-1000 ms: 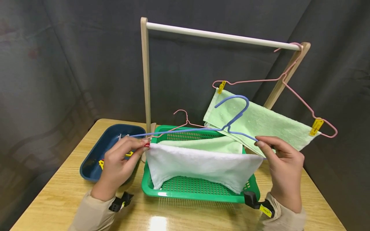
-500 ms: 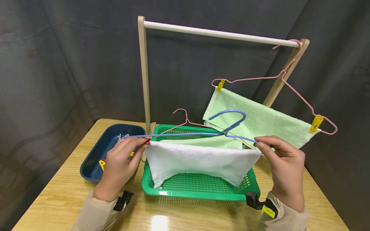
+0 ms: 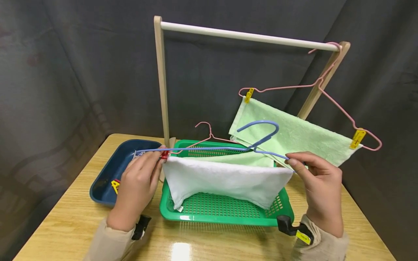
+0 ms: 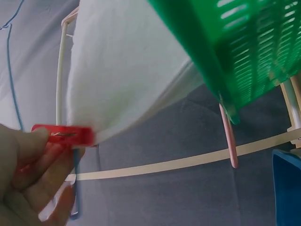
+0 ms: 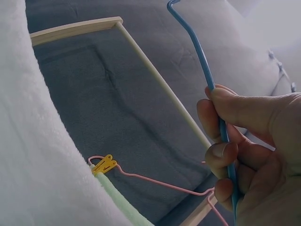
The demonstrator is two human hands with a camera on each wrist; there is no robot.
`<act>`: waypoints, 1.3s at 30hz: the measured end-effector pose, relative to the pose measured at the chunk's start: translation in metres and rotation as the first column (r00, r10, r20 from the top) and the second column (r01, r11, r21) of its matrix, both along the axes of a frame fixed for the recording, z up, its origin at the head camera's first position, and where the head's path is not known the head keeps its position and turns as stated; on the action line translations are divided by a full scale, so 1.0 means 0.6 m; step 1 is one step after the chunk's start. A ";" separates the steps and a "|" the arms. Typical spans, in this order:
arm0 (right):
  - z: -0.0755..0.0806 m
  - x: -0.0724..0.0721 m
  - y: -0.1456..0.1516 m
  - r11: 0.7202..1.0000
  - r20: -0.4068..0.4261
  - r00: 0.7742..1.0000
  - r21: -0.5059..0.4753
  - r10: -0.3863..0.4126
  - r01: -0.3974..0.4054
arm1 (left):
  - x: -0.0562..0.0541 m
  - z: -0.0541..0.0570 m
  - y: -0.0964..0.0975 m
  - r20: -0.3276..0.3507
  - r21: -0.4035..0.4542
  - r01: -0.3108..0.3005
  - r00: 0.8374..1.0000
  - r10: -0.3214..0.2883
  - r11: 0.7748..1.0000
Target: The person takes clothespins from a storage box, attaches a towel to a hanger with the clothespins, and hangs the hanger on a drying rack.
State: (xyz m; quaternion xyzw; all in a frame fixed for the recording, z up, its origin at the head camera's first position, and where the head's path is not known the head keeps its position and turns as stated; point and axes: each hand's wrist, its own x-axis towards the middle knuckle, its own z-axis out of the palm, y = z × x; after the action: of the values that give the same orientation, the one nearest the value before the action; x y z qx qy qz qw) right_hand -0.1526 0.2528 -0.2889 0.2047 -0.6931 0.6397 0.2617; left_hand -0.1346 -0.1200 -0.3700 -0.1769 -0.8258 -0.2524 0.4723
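Note:
My left hand [image 3: 138,179] pinches a red clothespin [image 4: 75,135] at the left end of a blue hanger [image 3: 209,148]. The clothespin's tip sits on the corner of a white towel [image 3: 225,181], which hangs folded beneath the hanger over a green basket [image 3: 222,220]. My right hand [image 3: 318,185] grips the hanger's right arm between thumb and fingers, its blue rod [image 5: 202,56] running through the curled fingers in the right wrist view. The towel's right corner ends just short of the right hand.
Behind stands a rack with a white bar [image 3: 248,36]; a pink hanger [image 3: 287,87] on it carries a light green towel [image 3: 284,127] held by yellow clothespins [image 3: 357,139]. Another pink hanger [image 3: 211,136] and green cloth [image 3: 235,160] lie in the basket. A navy tray [image 3: 104,177] holds clothespins.
The blue hanger's hook has tilted down toward me, and its left end has risen slightly. My left fingers have shifted on the red clothespin, showing more of it. The towel has risen a little.

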 end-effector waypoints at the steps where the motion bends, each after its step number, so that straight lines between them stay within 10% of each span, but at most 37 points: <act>1: 0.000 0.000 0.000 1.000 0.004 1.000 0.006 0.001 -0.001 | -0.001 0.000 0.001 -0.010 0.005 -0.007 1.000 0.007 1.000; 15: -0.010 -0.015 0.003 0.997 0.007 0.998 -0.037 0.069 -0.068 | -0.005 -0.002 0.006 -0.011 0.034 -0.039 0.999 0.039 0.999; 39: -0.011 -0.021 -0.008 0.998 0.059 0.997 0.054 -0.048 0.044 | 0.000 0.004 -0.010 0.051 0.059 -0.019 0.999 0.016 0.998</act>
State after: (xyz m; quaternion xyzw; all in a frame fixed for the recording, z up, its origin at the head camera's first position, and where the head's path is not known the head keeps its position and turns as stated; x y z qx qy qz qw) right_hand -0.1654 0.2479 -0.2958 0.1762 -0.7217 0.6210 0.2500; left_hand -0.1347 -0.1259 -0.3675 -0.1491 -0.8311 -0.2774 0.4584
